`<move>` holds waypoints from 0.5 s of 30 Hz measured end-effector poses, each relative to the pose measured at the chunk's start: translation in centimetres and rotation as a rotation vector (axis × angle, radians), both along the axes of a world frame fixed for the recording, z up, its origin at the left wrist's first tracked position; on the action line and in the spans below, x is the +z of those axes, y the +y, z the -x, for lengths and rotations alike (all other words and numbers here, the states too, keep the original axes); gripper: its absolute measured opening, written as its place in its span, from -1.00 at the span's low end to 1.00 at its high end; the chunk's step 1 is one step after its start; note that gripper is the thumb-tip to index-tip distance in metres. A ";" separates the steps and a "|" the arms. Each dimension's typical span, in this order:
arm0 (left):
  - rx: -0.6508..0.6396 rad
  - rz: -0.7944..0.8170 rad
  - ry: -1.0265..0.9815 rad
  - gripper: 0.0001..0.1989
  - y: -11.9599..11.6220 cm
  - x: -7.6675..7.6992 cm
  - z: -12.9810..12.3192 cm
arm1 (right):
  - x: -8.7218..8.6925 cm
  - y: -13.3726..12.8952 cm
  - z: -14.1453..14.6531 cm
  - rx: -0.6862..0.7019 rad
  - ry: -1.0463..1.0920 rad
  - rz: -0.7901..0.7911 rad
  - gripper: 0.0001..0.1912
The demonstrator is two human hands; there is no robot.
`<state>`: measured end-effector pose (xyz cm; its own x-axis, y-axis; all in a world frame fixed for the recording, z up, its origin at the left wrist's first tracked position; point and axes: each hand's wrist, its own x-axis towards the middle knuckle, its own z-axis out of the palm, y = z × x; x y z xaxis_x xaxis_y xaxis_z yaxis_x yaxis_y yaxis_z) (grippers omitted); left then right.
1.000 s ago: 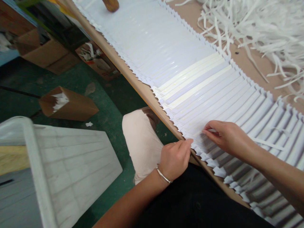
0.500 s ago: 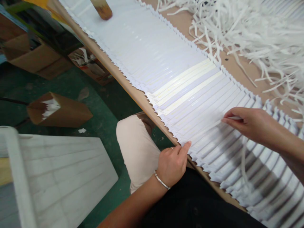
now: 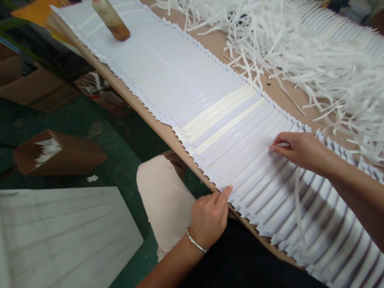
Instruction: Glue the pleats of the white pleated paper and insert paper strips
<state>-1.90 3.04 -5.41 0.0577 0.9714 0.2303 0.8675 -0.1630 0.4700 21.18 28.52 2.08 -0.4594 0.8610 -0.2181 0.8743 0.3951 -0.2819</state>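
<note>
Overlapping white paper pieces (image 3: 168, 76) lie in a long row along the table. My right hand (image 3: 295, 150) pinches a thin white strip (image 3: 297, 200) above the row; part of it hangs down in a curve below the hand. At the row's near edge, my left hand (image 3: 211, 216), with a silver bracelet on its wrist, presses its index fingertip on the papers, the other fingers curled. Whether it grips anything is hidden. A bottle (image 3: 115, 24) with brown contents lies on the far left part of the row.
Loose white strips (image 3: 279, 52) are heaped on the brown table (image 3: 207, 40) behind the row. On the green floor at left stand cardboard boxes (image 3: 78, 154) and a large white container (image 3: 69, 236). My knee is under the table edge.
The view has shifted, so most things appear lower and farther left, and more of the bottle shows. Both hands keep nearly the same places on the row, the right still pinching the strip.
</note>
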 end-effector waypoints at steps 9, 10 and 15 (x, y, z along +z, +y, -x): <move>0.000 -0.011 -0.015 -0.63 0.1 -0.2 0.0 | -0.1 0.0 0.4 -0.005 -0.023 0.055 -0.80; 0.003 -0.011 -0.017 -0.63 0.1 -0.2 0.0 | -0.2 0.0 0.4 0.000 -0.028 0.053 -0.80; 0.002 -0.021 -0.029 -0.63 0.1 -0.3 0.0 | 0.2 1.3 -0.7 -0.041 -0.049 0.021 -0.82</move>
